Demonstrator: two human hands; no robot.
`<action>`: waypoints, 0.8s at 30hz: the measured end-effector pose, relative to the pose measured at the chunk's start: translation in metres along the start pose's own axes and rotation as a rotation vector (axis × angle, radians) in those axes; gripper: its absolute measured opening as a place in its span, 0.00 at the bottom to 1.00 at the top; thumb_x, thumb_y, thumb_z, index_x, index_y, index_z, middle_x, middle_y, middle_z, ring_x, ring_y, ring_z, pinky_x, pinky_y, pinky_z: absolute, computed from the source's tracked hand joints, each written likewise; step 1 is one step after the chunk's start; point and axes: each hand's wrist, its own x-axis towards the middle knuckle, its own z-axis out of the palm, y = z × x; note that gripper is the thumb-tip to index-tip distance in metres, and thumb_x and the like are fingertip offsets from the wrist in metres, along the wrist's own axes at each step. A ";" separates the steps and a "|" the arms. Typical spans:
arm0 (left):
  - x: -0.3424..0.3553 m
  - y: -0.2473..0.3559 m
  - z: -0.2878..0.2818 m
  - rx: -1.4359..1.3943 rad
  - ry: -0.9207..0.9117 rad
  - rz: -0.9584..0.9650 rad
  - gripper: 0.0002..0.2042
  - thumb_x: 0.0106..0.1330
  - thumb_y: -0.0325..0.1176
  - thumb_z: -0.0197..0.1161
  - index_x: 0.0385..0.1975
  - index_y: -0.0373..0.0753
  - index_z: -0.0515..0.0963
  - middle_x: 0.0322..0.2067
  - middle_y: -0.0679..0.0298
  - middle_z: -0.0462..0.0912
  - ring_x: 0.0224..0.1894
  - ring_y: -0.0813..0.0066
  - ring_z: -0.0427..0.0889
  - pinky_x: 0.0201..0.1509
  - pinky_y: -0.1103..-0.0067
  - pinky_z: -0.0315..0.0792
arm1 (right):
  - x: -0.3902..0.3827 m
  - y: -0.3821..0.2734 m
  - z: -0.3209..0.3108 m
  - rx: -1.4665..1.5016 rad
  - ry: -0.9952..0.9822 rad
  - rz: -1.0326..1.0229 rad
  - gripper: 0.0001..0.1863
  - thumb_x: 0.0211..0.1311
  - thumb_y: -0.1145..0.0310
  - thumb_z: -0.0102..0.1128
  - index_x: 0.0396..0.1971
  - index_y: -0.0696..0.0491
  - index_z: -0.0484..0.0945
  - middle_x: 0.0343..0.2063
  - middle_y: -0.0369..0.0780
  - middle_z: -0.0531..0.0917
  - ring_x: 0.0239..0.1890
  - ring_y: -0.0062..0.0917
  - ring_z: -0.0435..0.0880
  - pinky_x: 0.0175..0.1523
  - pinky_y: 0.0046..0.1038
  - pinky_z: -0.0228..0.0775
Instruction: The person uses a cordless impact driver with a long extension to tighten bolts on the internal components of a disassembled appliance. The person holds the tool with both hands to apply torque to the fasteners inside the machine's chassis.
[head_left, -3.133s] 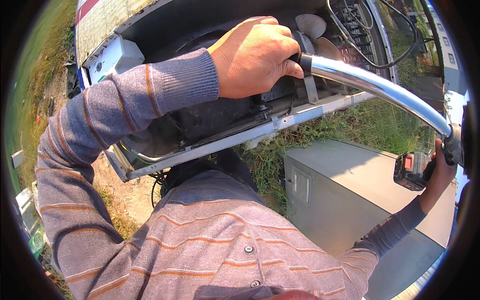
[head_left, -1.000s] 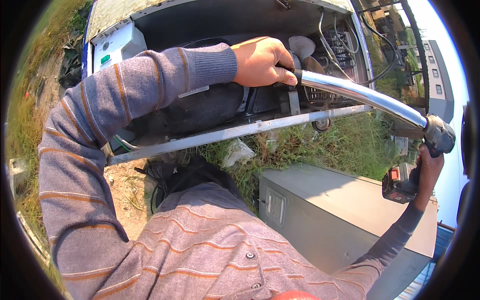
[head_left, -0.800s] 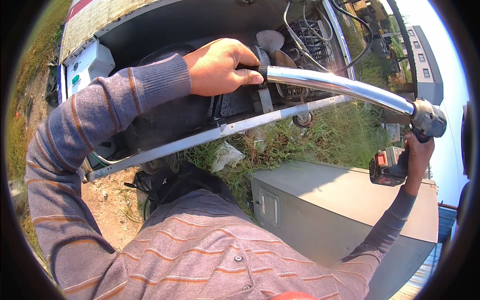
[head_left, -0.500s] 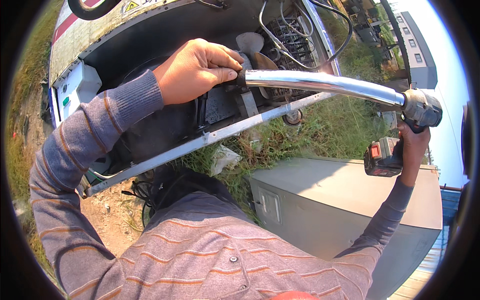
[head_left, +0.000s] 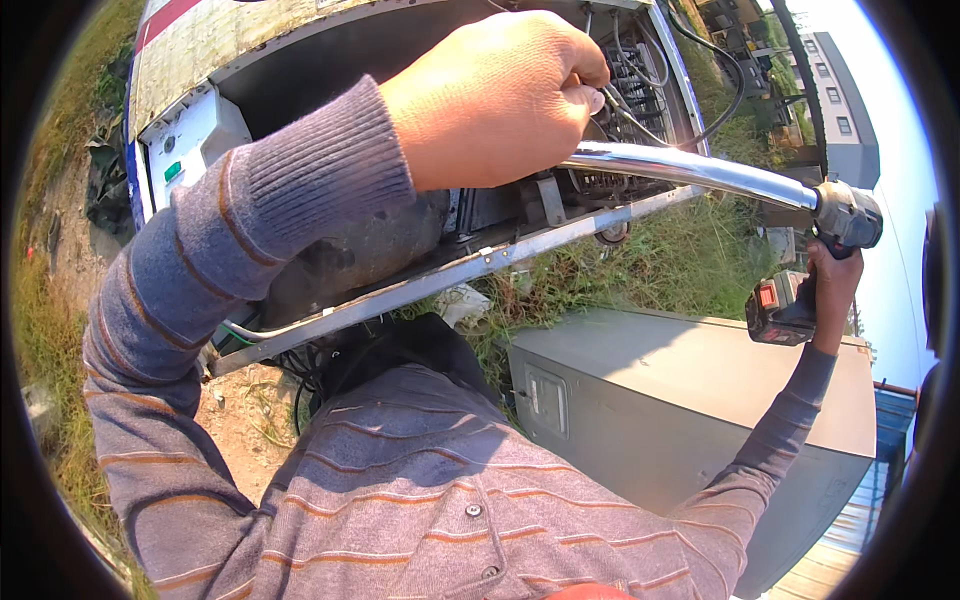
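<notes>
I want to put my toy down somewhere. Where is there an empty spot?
The flat top of the grey metal box, beside the grass, is bare. The open cabinet is crowded with wires, the left hand and the metal pipe.

A grey-purple knit shirt [head_left: 400,480] with thin orange stripes, ribbed cuffs and small front buttons.

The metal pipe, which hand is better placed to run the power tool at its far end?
Right. The right hand already grips the cordless power tool at the far end of the metal pipe. The left hand is closed around the pipe's near end by the open cabinet, likely steadying it.
</notes>
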 end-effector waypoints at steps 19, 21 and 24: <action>0.059 0.058 0.064 -0.122 -0.559 -0.360 0.21 0.70 0.47 0.66 0.45 0.30 0.84 0.29 0.62 0.85 0.30 0.73 0.84 0.34 0.75 0.78 | 0.031 0.097 -0.015 -0.108 0.009 -0.213 0.24 0.62 0.47 0.72 0.33 0.56 0.80 0.22 0.32 0.78 0.24 0.16 0.75 0.31 0.21 0.64; 0.048 0.066 0.065 -0.256 -0.559 -0.187 0.25 0.71 0.52 0.66 0.46 0.30 0.83 0.30 0.61 0.86 0.32 0.73 0.85 0.38 0.74 0.80 | 0.030 0.100 -0.015 -0.110 0.005 -0.219 0.23 0.63 0.47 0.70 0.33 0.55 0.80 0.23 0.32 0.78 0.25 0.16 0.75 0.32 0.21 0.64; 0.022 0.068 0.083 -0.234 -0.333 -0.155 0.24 0.70 0.50 0.67 0.45 0.30 0.84 0.31 0.60 0.87 0.32 0.73 0.85 0.41 0.72 0.80 | 0.029 0.102 -0.013 -0.113 -0.019 -0.213 0.22 0.65 0.49 0.68 0.32 0.55 0.80 0.23 0.32 0.78 0.26 0.16 0.74 0.33 0.21 0.64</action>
